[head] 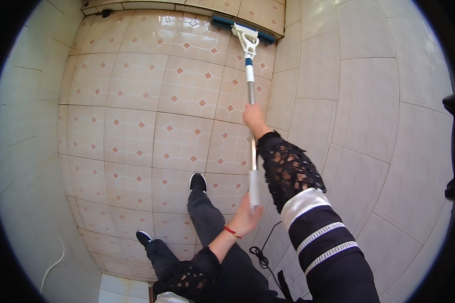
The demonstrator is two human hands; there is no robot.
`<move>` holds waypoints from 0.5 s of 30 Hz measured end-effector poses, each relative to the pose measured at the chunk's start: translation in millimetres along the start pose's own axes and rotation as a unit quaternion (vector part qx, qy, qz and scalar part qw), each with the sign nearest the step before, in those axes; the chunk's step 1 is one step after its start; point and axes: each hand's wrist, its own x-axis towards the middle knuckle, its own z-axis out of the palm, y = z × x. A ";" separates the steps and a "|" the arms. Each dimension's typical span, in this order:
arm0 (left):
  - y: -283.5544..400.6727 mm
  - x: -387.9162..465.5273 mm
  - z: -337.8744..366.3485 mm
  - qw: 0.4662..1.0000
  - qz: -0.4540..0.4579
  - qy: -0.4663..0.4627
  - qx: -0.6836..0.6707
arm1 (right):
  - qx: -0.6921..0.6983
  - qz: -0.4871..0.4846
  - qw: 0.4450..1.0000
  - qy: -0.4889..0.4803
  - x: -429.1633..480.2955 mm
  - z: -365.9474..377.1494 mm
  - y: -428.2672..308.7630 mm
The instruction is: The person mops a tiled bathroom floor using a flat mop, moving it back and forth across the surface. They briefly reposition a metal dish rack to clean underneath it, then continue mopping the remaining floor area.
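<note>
A sponge mop [251, 81] reaches away from me across the tiled floor [132, 128]. My right hand [254, 118] is wrapped around the middle of its metal pole. Lower down, my left hand [246, 216], with a red and gold bracelet at the wrist, holds the end of the pale grip [253, 185]. The white bracket [246, 38] joins the pole to a long blue mop head [223, 22]. That head lies on the floor along the foot of the raised tiled ledge, near the right corner. Part of it is hidden behind the bracket.
Tiled walls stand at the right [364, 106] and left [26, 125]. A dark round pipe opening [106, 13] sits at the ledge's left end. A black cable [261, 258] hangs coiled near my right leg, and a white cord [55, 261] runs along the left wall. My shoes [198, 182] are on the floor.
</note>
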 end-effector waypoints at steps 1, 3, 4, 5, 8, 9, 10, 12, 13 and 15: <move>-4.2 7.7 22.8 0.998 -0.025 -0.027 -0.058 | 0.016 0.012 1.000 0.016 5.2 -8.8 12.5; -12.9 10.6 60.0 0.995 0.015 -0.005 -0.098 | -0.029 0.011 0.999 0.015 3.3 -18.8 36.9; -18.0 10.5 70.9 0.996 0.009 -0.007 -0.091 | -0.054 0.020 0.998 0.021 1.1 -22.0 46.0; -21.0 9.9 77.8 0.996 -0.001 -0.011 -0.087 | -0.048 0.015 0.999 0.014 -0.8 -24.0 51.9; -22.6 9.7 86.7 0.997 -0.023 -0.023 -0.070 | -0.046 0.017 0.999 0.005 -3.9 -26.5 61.7; -19.6 9.4 86.3 0.995 -0.063 -0.043 -0.068 | -0.053 0.020 0.998 0.005 -2.9 -27.3 63.5; -15.2 9.1 86.2 0.995 -0.065 -0.048 -0.064 | -0.061 0.020 0.998 0.012 -2.1 -27.9 65.4; -5.0 9.6 87.4 0.991 -0.095 -0.073 -0.060 | -0.078 0.012 0.997 0.013 2.6 -30.7 71.3; -0.5 9.6 89.8 0.990 -0.098 -0.076 -0.071 | -0.082 -0.003 0.997 0.008 4.9 -32.5 76.0; 3.9 8.9 96.1 0.989 -0.095 -0.073 -0.086 | -0.101 -0.020 0.994 0.030 8.2 -33.5 83.4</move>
